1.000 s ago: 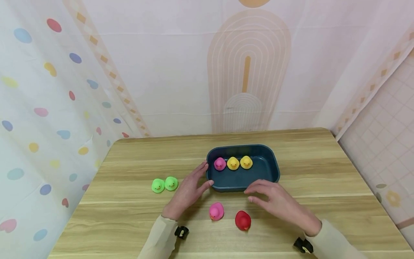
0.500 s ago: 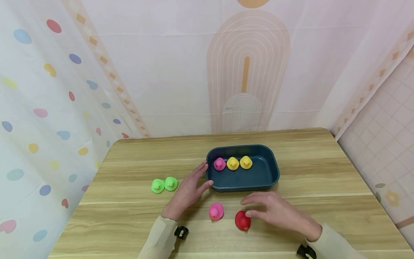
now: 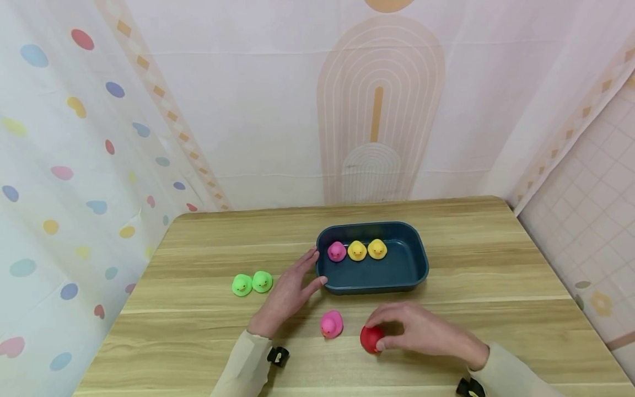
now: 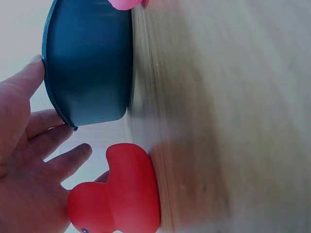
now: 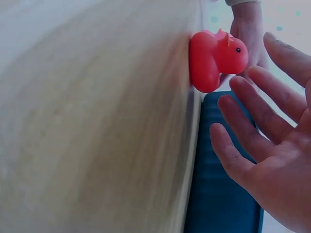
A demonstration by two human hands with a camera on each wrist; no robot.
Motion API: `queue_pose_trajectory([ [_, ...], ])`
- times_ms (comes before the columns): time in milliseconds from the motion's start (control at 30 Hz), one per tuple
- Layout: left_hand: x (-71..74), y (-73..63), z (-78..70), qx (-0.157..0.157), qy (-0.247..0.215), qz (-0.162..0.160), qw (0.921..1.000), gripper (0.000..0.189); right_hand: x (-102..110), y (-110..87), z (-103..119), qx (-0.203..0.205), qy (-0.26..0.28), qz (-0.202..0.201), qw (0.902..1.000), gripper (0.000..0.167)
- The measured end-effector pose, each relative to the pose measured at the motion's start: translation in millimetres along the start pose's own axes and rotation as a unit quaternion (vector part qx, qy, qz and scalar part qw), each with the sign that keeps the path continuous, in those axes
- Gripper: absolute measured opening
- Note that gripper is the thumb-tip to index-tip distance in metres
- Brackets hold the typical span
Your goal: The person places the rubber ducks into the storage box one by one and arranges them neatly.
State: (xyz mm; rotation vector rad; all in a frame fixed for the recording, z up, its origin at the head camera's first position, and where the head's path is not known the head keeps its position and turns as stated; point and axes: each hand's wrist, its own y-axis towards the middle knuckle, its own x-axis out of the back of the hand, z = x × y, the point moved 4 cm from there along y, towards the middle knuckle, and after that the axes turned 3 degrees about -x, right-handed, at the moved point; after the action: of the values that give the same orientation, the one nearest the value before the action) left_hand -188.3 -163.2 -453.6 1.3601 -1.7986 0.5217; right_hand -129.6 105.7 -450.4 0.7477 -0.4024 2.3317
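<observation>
Tilted over the right half of the table, my right hand (image 3: 421, 331) has its thumb and fingers apart around a red rubber duck (image 3: 369, 338). In the right wrist view this same duck (image 5: 206, 60) sits on the wood below the spread fingers (image 5: 250, 114). My left hand (image 3: 288, 292) lies with straight fingers against the left end of the dark blue tray (image 3: 421, 262). The left wrist view shows another red duck (image 4: 131, 189) under that hand's fingers, hidden in the head view. A pink duck (image 3: 332, 324) stands between the hands.
Inside the tray, a magenta duck (image 3: 337, 251) and two yellow ducks, a left one (image 3: 357, 251) and a right one (image 3: 377, 249), form a row. Two green ducks (image 3: 252, 283) stand left of my left hand. Patterned curtains (image 3: 273, 110) enclose the wooden table (image 3: 198, 342).
My right hand has moved from the tray's front edge toward me and left, down over the red duck. The left hand and the other ducks stay put.
</observation>
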Motion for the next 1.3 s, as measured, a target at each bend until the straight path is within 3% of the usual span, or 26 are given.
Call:
queue_pose_trajectory([
  [667, 0.9, 0.3, -0.5, -0.006, -0.003, 0.003, 1.0, 0.065, -5, 5.9, -2, 0.004, -0.047, 0.014, 0.9988, 0.026],
  [967, 0.7, 0.3, -0.6, -0.003, -0.002, 0.003, 1.0, 0.066, 1, 1.4, 4, 0.051, -0.042, -0.038, 0.9971, 0.025],
  [1300, 0.9, 0.2, -0.3, -0.003, 0.0, 0.003, 1.0, 0.066, 11, -0.9, 10, 0.037, -0.034, -0.072, 0.9962, 0.032],
])
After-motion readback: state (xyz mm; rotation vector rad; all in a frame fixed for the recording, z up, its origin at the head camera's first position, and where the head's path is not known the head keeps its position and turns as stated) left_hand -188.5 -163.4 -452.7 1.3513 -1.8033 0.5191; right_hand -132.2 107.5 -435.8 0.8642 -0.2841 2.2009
